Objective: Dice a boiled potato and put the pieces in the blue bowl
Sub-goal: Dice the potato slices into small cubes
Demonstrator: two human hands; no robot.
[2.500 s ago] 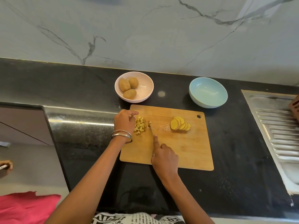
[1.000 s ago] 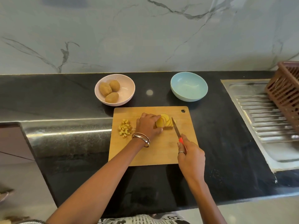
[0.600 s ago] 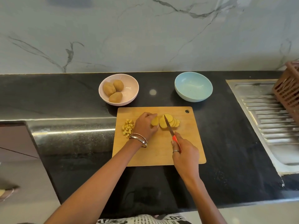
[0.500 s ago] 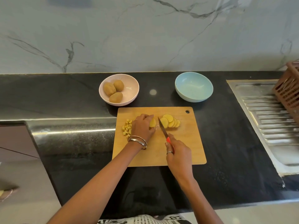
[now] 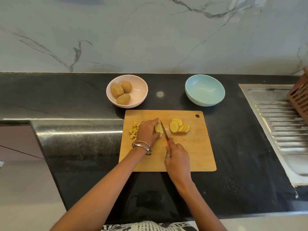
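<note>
A: How does the grip stand?

B: The right hand (image 5: 177,160) is wrapped around the red handle of a knife (image 5: 164,132), forefinger laid forward along it, probably to steady the blade. The edge sits just right of the slice (image 5: 158,128) under the left hand (image 5: 147,133). That hand's fingers curl over the slice and pin it to the cutting board (image 5: 191,152), knuckles toward the blade, so the tips appear to stay clear of the edge.

A: So the potato is where?

B: In three lots, all on the board. The held slice is near the board's middle. The little cubes (image 5: 133,131) lie left of the left hand, near the board's left edge, seemingly pushed aside to keep the cutting spot free. The fanned slices (image 5: 179,126) wait to the right of the knife, within easy reach.

A: And the blue bowl (image 5: 205,91)?

B: It stands on the table beyond the board's far right corner, apart from it, with no potato visible inside. Moving the pieces is not yet done; dicing looks perhaps a third along.

A: Anything else near the board?

B: A pink bowl (image 5: 141,88) with three whole potatoes (image 5: 122,92) beyond its far left corner, and the sink drainer (image 5: 283,127) off to its right.
</note>
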